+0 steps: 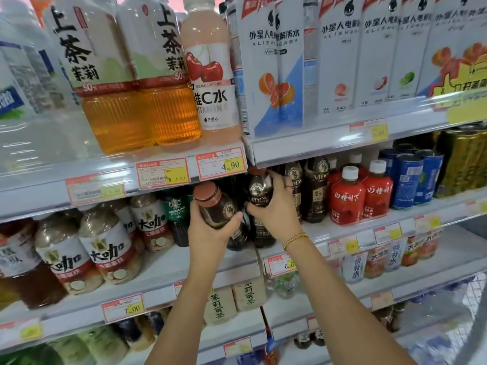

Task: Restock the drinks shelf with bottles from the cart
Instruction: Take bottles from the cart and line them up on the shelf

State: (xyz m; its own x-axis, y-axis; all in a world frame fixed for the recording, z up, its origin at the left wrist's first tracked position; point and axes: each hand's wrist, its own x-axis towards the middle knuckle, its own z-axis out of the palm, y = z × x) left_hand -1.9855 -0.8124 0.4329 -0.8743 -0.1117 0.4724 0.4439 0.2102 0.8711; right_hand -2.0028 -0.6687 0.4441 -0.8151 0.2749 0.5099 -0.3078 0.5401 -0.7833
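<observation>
- The left hand [208, 233] is wrapping its fingers and thumb around a dark coffee bottle [216, 206] – the bottle is leaning to the left, its brown cap pointing up and towards the camera
- The right hand [274, 206] is gripping a second dark bottle [259, 191] by its upper body, holding it upright just under the price rail of the shelf above
- Both bottles are sitting at the front of the middle shelf [168, 264], close beside each other, in front of more dark bottles standing on it
- A row of matching dark bottles [316, 191] is standing just to the right of the right hand, then red bottles with white caps [347, 204], then blue cans [405, 177]
- A green-labelled coffee bottle [176, 206] is standing just left of the left hand
- A gold bead bracelet [295, 239] is circling the right wrist
</observation>
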